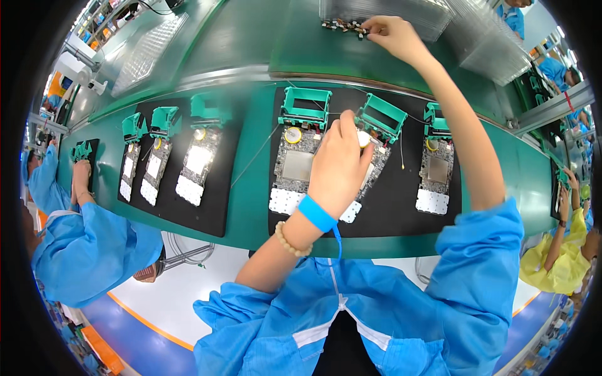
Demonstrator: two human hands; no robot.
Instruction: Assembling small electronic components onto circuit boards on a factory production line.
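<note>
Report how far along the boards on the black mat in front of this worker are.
Done, apparently: the left board already carries a round disc near its top. In hand: the left hand rests on the middle board, fingers at a similar disc, while the right hand reaches into small parts beyond the belt. Left: the right board, untouched.

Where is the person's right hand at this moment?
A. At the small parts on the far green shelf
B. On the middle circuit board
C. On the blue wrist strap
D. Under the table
A: the right hand reaches to the small parts far away, while the left hand rests on a circuit board.
</note>
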